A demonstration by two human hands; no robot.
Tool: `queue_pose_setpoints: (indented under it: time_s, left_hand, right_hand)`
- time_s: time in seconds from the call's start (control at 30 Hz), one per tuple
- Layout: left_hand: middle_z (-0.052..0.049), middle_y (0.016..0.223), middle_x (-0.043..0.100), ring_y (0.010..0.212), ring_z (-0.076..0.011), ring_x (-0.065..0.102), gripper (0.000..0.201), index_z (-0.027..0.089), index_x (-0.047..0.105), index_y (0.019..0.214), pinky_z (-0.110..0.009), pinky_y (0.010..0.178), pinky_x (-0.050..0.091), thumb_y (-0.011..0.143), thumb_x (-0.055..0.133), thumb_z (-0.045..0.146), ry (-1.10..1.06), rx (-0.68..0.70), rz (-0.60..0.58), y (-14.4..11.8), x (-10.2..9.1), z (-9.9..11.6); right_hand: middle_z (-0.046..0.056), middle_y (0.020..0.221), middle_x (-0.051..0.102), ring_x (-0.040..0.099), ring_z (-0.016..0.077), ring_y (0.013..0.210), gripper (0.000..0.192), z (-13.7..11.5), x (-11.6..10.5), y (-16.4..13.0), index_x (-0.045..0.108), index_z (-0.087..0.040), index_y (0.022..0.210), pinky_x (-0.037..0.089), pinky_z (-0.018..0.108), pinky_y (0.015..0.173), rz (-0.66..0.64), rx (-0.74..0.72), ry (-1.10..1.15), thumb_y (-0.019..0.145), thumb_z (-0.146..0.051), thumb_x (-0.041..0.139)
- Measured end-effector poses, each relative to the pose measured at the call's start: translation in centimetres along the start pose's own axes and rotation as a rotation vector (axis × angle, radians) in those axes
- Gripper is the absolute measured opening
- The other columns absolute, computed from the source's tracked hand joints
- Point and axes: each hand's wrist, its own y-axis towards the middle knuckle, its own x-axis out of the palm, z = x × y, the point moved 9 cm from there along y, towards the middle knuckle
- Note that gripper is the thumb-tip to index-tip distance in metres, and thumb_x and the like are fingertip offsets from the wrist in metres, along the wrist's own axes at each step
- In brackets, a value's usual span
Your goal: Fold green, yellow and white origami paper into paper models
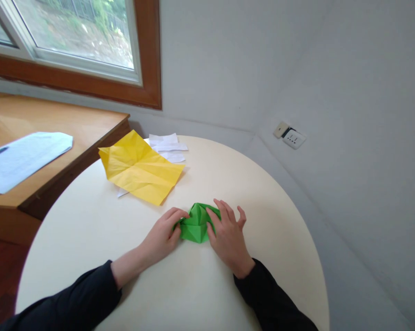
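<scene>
Both hands press on a folded green paper (196, 224) near the middle of the round table (269, 193); the left hand (164, 234) pinches its left edge, the right hand (228, 234) lies flat on its right side, fingers spread. Behind them, well apart, lie a creased yellow sheet (140, 168) and white paper scraps (168, 146).
</scene>
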Motion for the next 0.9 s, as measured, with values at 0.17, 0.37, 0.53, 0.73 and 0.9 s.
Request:
queue_pose_setpoints:
  time_s: [0.17,0.37,0.53,0.73,0.9]
  left_hand:
    - [-0.007,0.094,0.061,0.089,-0.0182,0.057,0.035,0.019,0.056,0.098,-0.032,0.08,0.047,0.072,0.037,0.005,-0.01,0.039,-0.017,-0.3,0.2,0.1]
    - [-0.006,0.093,0.063,0.086,-0.0175,0.058,0.029,0.018,0.055,0.097,-0.032,0.079,0.047,0.074,0.04,0.007,-0.041,0.004,0.021,-0.5,-0.3,-0.2]
    - [-0.008,0.092,0.064,0.087,-0.0184,0.059,0.026,0.017,0.056,0.096,-0.032,0.079,0.048,0.076,0.041,0.008,-0.046,0.011,0.06,-0.7,-0.8,-0.3]
    - [-0.008,0.087,0.063,0.083,-0.0193,0.058,0.024,0.016,0.057,0.094,-0.034,0.077,0.047,0.079,0.041,0.01,-0.009,0.052,0.068,-0.9,-0.8,-0.4]
    - [-0.008,0.086,0.064,0.082,-0.0196,0.058,0.023,0.017,0.058,0.093,-0.033,0.075,0.047,0.079,0.041,0.011,-0.005,0.08,0.069,-0.9,-0.6,-0.7]
  right_hand:
    - [0.013,0.13,0.051,0.036,0.0346,0.125,0.029,-0.3,-0.4,-0.2,0.059,-0.022,0.097,0.003,0.063,0.102,0.015,0.03,-0.053,0.071,-0.009,0.056]
    - [0.012,0.132,0.048,0.034,0.0354,0.127,0.017,0.1,-0.1,-1.0,0.059,-0.021,0.084,0.011,0.066,0.1,-0.03,0.137,-0.034,0.069,-0.013,0.058]
    - [0.014,0.133,0.047,0.037,0.0341,0.126,0.026,-0.4,0.0,-1.5,0.061,-0.022,0.096,0.014,0.066,0.1,-0.114,0.163,-0.038,0.071,-0.017,0.06]
    - [0.013,0.136,0.043,0.035,0.0324,0.128,0.044,-0.3,0.6,-0.4,0.058,-0.024,0.112,0.013,0.061,0.103,-0.318,0.228,-0.019,0.069,-0.028,0.067]
    - [0.009,0.133,0.047,0.032,0.0298,0.13,0.049,0.3,1.6,0.7,0.059,-0.025,0.107,0.008,0.06,0.105,-0.559,0.287,0.032,0.062,-0.039,0.072]
